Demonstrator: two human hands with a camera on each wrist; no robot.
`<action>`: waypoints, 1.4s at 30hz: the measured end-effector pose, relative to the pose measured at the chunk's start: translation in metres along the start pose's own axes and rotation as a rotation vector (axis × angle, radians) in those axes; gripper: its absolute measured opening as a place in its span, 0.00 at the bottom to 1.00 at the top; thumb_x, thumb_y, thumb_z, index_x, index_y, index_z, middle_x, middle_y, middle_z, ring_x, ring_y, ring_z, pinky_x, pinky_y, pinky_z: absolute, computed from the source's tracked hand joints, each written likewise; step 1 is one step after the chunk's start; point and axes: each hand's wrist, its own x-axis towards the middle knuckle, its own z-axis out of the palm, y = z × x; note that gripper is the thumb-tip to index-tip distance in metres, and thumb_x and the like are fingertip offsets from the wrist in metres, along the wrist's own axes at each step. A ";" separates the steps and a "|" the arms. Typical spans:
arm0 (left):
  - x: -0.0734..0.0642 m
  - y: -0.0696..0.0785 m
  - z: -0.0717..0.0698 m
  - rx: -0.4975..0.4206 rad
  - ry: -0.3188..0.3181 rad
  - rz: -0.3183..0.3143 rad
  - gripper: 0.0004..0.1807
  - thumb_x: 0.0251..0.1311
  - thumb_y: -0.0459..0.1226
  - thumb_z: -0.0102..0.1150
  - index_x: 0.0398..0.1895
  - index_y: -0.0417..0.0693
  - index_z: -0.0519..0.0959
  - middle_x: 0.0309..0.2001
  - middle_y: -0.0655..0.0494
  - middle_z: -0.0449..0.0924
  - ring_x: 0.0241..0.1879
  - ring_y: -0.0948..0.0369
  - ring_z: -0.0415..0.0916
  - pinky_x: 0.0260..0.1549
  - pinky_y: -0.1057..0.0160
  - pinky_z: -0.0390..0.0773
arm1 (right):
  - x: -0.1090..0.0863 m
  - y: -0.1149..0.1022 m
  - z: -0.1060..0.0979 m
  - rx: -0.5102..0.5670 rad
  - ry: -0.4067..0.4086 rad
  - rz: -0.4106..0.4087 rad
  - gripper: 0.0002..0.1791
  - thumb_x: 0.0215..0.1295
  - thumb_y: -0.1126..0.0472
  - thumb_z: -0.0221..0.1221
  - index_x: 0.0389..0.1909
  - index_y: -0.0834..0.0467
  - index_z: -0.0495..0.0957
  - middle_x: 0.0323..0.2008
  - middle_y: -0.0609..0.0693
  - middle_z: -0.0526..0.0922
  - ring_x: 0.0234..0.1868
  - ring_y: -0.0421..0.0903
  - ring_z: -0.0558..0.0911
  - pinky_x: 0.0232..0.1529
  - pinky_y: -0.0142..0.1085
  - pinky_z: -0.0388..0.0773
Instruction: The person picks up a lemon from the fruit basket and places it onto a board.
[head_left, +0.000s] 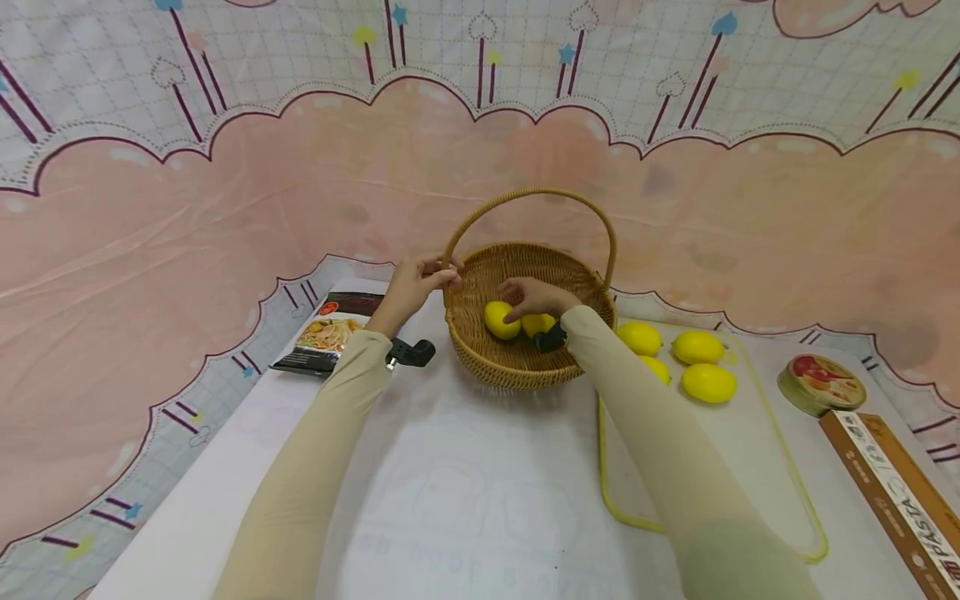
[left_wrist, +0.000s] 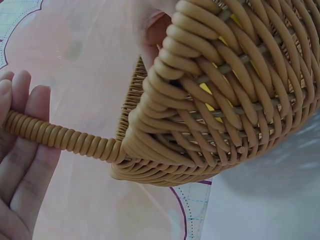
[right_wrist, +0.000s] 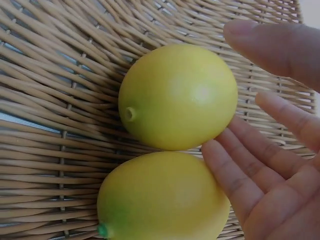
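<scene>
A wicker basket [head_left: 517, 371] with a tall arched handle stands on the table, tilted so its inside faces me. My left hand [head_left: 417, 287] holds the handle near its left base; in the left wrist view the fingers lie behind the wrapped handle [left_wrist: 65, 137]. Inside the basket two lemons, one lemon [right_wrist: 177, 97] beside another lemon [right_wrist: 162, 197], lie against each other. My right hand [head_left: 542, 298] reaches in over them. In the right wrist view its fingers are spread, fingertips at the lemons, while the thumb stands apart from them.
Several lemons [head_left: 708, 383] lie on a pale cutting board [head_left: 720, 467] with a yellow-green rim, partly behind my right sleeve. Farther right are a round tin [head_left: 821, 385] and a pasta box [head_left: 900, 500]. A food packet [head_left: 326, 333] lies at left. A patterned cloth [head_left: 375, 183] hangs behind.
</scene>
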 end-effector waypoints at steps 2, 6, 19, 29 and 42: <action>0.000 0.001 -0.001 -0.005 -0.003 -0.006 0.13 0.64 0.34 0.54 0.47 0.33 0.79 0.41 0.35 0.82 0.32 0.67 0.79 0.46 0.57 0.82 | 0.000 0.000 0.000 -0.007 0.000 -0.005 0.34 0.61 0.67 0.60 0.67 0.64 0.58 0.67 0.63 0.61 0.69 0.58 0.62 0.69 0.48 0.62; -0.003 0.009 -0.001 -0.015 -0.009 -0.017 0.13 0.64 0.32 0.53 0.47 0.31 0.78 0.41 0.33 0.81 0.32 0.67 0.79 0.47 0.55 0.81 | -0.001 0.000 0.000 -0.020 -0.017 -0.013 0.32 0.62 0.68 0.59 0.66 0.66 0.60 0.66 0.63 0.63 0.67 0.58 0.65 0.66 0.46 0.66; -0.013 0.032 -0.003 -0.004 -0.009 -0.044 0.13 0.64 0.31 0.52 0.46 0.30 0.78 0.41 0.32 0.81 0.32 0.67 0.79 0.48 0.55 0.81 | 0.002 -0.001 0.004 -0.166 -0.153 -0.034 0.25 0.60 0.67 0.61 0.58 0.66 0.72 0.58 0.62 0.75 0.59 0.55 0.75 0.60 0.43 0.74; -0.012 0.031 -0.002 -0.013 -0.008 -0.042 0.13 0.64 0.30 0.52 0.47 0.28 0.77 0.41 0.31 0.81 0.31 0.69 0.79 0.49 0.54 0.81 | 0.003 -0.001 0.008 -0.213 -0.221 -0.060 0.24 0.57 0.66 0.64 0.56 0.63 0.74 0.57 0.59 0.76 0.58 0.53 0.76 0.58 0.40 0.75; -0.008 0.023 0.000 -0.015 -0.010 -0.042 0.13 0.64 0.32 0.53 0.46 0.30 0.77 0.41 0.32 0.81 0.32 0.67 0.80 0.49 0.54 0.81 | 0.003 0.001 0.011 -0.207 -0.389 -0.061 0.25 0.59 0.67 0.62 0.59 0.64 0.72 0.61 0.59 0.72 0.58 0.51 0.74 0.58 0.38 0.74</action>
